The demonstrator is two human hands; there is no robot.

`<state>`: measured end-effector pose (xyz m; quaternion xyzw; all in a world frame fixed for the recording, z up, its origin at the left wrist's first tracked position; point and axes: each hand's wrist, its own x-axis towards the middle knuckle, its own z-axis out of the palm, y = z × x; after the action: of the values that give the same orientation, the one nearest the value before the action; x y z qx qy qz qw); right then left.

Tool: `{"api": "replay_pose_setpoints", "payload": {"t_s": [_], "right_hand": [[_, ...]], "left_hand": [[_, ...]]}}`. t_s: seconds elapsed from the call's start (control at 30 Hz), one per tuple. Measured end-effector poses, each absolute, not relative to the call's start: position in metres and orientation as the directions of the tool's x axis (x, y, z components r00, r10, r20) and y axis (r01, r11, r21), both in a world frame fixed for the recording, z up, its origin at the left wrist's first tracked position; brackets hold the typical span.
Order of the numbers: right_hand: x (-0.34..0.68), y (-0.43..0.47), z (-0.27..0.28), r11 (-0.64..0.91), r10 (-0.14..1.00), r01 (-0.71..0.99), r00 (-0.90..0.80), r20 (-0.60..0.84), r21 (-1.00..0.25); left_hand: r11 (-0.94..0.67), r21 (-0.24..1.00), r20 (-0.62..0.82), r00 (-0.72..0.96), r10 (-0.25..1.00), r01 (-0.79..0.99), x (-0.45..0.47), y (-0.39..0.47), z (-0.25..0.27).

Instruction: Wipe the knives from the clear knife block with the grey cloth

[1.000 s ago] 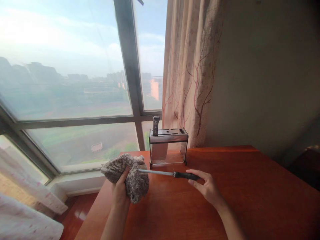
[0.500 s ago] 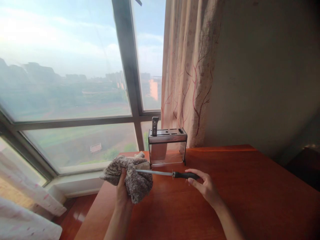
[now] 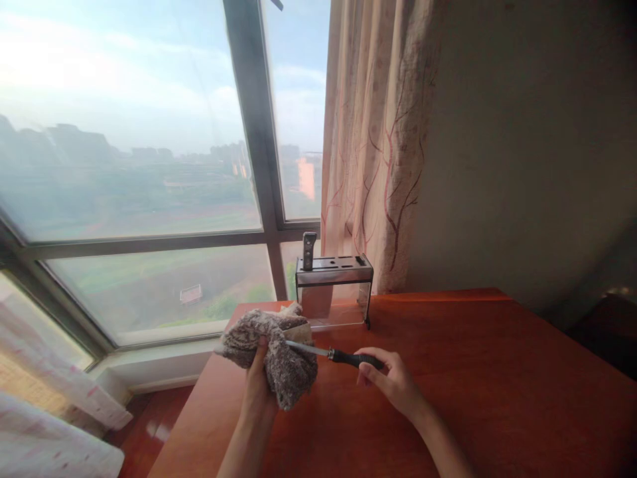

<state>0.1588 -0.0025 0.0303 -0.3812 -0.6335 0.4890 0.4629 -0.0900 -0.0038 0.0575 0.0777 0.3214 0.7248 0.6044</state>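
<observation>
We see the left hand (image 3: 259, 385) closed on a fuzzy grey-brown cloth (image 3: 279, 348), bunched around the metal rod of a sharpening steel (image 3: 332, 355). Only a short, thin silver stretch of rod shows between the cloth and a small guard, then a black handle. The right hand (image 3: 391, 385) pinches that handle in its grip, holding the steel nearly level above the red-brown table (image 3: 497, 372). Behind stands a metal knife block (image 3: 333, 289) with one dark handle upright in it, beside the curtain (image 3: 383, 146).

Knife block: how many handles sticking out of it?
1. A single dark handle stands in the left end of the knife block at the table's far edge; the other slots look empty.
</observation>
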Motion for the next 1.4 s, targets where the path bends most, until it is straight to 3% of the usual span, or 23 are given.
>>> {"api": "replay_pose_setpoints", "payload": {"t_s": [0.23, 0.4, 0.6, 0.9, 1.1, 1.3, 1.4], "right_hand": [[0.139, -0.009, 0.024, 0.261, 0.928, 0.051, -0.289, 0.236, -0.964], [0.137, -0.009, 0.021, 0.249, 0.937, 0.032, -0.261, 0.233, -0.968], [0.146, -0.008, 0.033, 0.350, 0.914, 0.159, -0.271, 0.300, -0.923], [0.166, -0.003, 0.037, 0.373, 0.923, 0.274, -0.205, 0.325, -0.887], [0.171, -0.002, 0.039, 0.369, 0.928, 0.276, -0.168, 0.333, -0.887], [0.169, -0.002, 0.037, 0.382, 0.924, 0.274, -0.139, 0.356, -0.883], [0.165, -0.002, 0.034, 0.410, 0.912, 0.299, -0.154, 0.381, -0.862]], "left_hand": [[0.067, 0.639, -0.344, -0.206, 0.916, -0.766, -0.060, -0.008, 0.041], [0.073, 0.690, -0.332, -0.226, 0.916, -0.720, -0.048, -0.012, 0.033], [0.140, 0.635, -0.410, -0.178, 0.895, -0.760, -0.056, -0.011, 0.043], [-0.154, 0.621, -0.293, -0.410, 0.864, -0.769, -0.104, 0.003, 0.059], [-0.262, 0.576, -0.219, -0.455, 0.863, -0.774, -0.125, 0.007, 0.056], [-0.195, 0.472, -0.225, -0.331, 0.916, -0.860, -0.117, 0.008, 0.054], [-0.164, 0.516, -0.264, -0.338, 0.903, -0.841, -0.107, 0.006, 0.054]]}}
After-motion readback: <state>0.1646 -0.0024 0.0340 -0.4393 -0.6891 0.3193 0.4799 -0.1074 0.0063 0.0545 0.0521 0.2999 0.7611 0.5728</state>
